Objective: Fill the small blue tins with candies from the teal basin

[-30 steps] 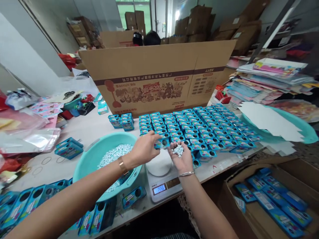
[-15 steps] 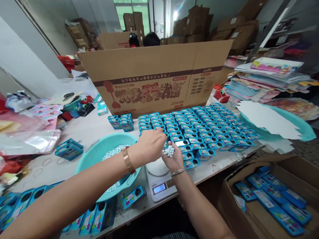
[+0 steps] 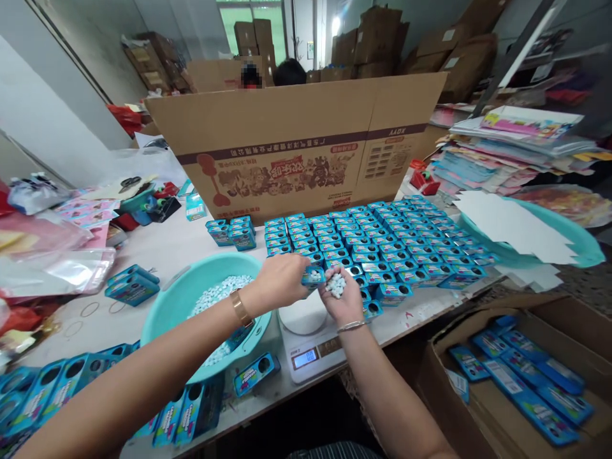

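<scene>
My left hand (image 3: 282,277), with a gold watch on the wrist, grips a small blue box (image 3: 313,276); pale pellets show in its top. Beside it, my right hand (image 3: 345,299) is cupped palm up around a heap of pale blue candies (image 3: 336,285). Both hands hover over a white kitchen scale (image 3: 306,368) whose display appears to read zero. To the left, a turquoise basin (image 3: 157,319) holds many more of the candies, with a blue box partly hidden in it by my left wrist.
Rows of blue boxes (image 3: 396,248) stand behind the hands, before an upright cardboard panel (image 3: 287,127). One blue box (image 3: 257,374) lies at the front edge, with more at lower left. An open carton (image 3: 444,350) with blue boxes is at right. Two people's heads show beyond the panel.
My hands have moved apart: the left slightly left, the right slightly right. The blue box in my left hand, hidden before, now shows, and the heap in my right palm is in fuller view.
</scene>
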A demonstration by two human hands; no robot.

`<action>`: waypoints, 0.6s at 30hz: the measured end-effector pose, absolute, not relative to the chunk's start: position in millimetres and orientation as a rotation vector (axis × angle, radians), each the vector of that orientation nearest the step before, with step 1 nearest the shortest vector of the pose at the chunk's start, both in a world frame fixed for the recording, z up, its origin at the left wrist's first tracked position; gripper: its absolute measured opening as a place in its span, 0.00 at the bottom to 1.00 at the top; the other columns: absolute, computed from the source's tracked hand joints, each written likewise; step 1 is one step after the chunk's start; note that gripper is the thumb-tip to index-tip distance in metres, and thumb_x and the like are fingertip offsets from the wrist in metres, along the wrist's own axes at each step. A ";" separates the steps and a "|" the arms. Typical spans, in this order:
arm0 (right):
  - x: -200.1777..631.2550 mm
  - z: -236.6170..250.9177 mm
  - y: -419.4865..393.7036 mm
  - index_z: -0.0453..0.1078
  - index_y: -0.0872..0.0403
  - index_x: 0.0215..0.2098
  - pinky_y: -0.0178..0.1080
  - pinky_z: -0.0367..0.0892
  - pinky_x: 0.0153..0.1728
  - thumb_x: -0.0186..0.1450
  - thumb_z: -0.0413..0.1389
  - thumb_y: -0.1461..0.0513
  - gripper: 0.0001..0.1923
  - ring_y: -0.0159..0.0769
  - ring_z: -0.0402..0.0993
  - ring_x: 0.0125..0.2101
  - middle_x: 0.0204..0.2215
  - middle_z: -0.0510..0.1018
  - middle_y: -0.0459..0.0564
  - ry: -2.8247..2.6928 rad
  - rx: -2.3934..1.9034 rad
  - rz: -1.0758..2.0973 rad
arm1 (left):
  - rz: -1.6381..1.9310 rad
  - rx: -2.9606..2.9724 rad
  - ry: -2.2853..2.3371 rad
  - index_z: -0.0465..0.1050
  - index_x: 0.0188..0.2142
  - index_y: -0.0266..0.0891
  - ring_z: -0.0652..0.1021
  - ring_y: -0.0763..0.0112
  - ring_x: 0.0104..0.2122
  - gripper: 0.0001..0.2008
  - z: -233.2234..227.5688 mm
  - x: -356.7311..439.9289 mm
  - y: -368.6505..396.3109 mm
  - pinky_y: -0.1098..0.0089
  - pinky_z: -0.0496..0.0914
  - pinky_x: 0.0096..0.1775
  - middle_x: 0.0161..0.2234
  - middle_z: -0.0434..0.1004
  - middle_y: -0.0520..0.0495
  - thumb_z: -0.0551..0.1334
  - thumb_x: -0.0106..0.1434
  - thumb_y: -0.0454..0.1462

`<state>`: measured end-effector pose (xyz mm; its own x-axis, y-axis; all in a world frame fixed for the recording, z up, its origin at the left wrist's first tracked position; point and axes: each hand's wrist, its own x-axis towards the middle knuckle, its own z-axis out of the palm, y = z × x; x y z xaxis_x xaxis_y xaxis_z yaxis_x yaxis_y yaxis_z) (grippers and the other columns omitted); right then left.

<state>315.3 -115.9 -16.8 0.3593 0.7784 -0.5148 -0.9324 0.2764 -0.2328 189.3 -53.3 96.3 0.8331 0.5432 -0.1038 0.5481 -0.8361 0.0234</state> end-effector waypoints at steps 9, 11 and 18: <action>353.1 -6.0 -142.3 0.59 0.52 0.26 0.26 0.50 0.10 0.66 0.50 0.63 0.10 0.23 0.55 0.12 0.16 0.61 0.37 0.114 -0.429 1.183 | -0.261 2.835 0.961 0.73 0.40 0.36 0.79 0.51 0.43 0.11 25.6 184.9 -57.1 0.60 0.69 0.43 0.39 0.80 0.36 0.62 0.59 0.39; 351.4 -0.9 -143.7 0.59 0.52 0.26 0.26 0.49 0.10 0.67 0.48 0.63 0.11 0.23 0.54 0.11 0.16 0.60 0.37 0.118 -0.423 1.184 | -0.272 2.803 0.977 0.71 0.46 0.35 0.76 0.50 0.47 0.20 22.2 181.7 -57.7 0.60 0.69 0.46 0.44 0.78 0.35 0.66 0.57 0.42; 345.5 13.4 -141.1 0.57 0.52 0.25 0.27 0.46 0.09 0.70 0.44 0.62 0.14 0.23 0.52 0.10 0.14 0.58 0.36 0.112 -0.440 1.210 | -0.088 2.704 0.967 0.52 0.62 0.34 0.67 0.49 0.58 0.42 64.9 157.3 -50.4 0.59 0.65 0.53 0.59 0.66 0.33 0.67 0.55 0.51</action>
<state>345.5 -141.1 13.4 0.3590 0.8787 -0.3145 -0.9216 0.2805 -0.2683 157.3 -50.4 64.9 0.7758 0.6139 -0.1459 0.6302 -0.7418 0.2293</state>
